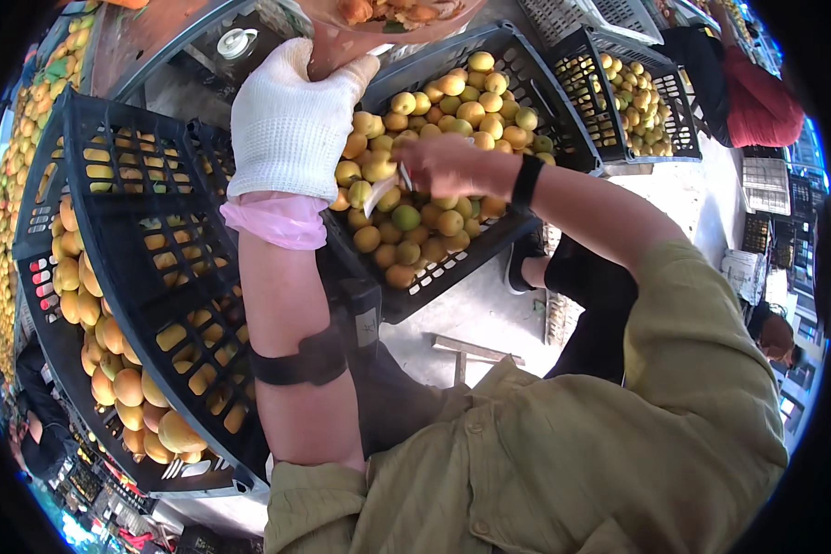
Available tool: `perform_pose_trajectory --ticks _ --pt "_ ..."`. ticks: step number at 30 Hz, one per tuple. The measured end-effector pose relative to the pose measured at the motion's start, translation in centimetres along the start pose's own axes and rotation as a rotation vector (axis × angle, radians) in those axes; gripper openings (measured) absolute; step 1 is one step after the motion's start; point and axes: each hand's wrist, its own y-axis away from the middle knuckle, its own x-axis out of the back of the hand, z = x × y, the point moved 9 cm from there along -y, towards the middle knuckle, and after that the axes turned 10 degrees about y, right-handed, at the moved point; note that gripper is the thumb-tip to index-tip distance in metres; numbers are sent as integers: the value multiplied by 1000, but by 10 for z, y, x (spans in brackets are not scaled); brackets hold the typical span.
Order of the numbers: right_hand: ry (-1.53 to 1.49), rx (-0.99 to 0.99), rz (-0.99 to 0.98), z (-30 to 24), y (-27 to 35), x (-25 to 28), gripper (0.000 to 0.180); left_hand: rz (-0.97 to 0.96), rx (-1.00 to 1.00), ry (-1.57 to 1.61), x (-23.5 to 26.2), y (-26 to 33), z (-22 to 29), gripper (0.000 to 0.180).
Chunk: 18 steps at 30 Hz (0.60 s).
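My left hand point(291, 125), in a white knitted glove over a pink liner, is at the near left side of a translucent bowl point(406, 35). Its thumb and forefinger lie to either side of the bowl's wall; its other fingers are hidden. Orange-brown fruit pieces point(406, 11) lie in the bowl. Bare and slightly blurred, my right hand point(443, 166) is closed on a small knife with a pale blade point(379, 196). It hovers over a black crate point(571, 120) filled with round yellow fruit point(471, 113), a few of them greenish.
A tilted black crate point(125, 249) of larger orange-yellow fruit point(129, 388) stands at left. Another fruit crate point(679, 115) sits at far right, by a person in red point(757, 97). A white-lidded container point(237, 43) is beside the bowl. Below is a wooden piece point(475, 349).
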Motion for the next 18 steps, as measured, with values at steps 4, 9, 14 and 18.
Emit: perform_pose_trajectory --ticks 4,9,14,18 --pt "-27 219 -154 -60 58 -15 27 -16 -9 -21 -4 4 5 33" --pt "8 33 121 8 60 12 25 14 -19 24 1 5 4 32" --pt "60 -383 128 127 34 5 24 -10 -18 19 -4 1 4 34" --pt "315 -288 174 111 20 -21 22 -22 -39 24 -6 -2 0 35"
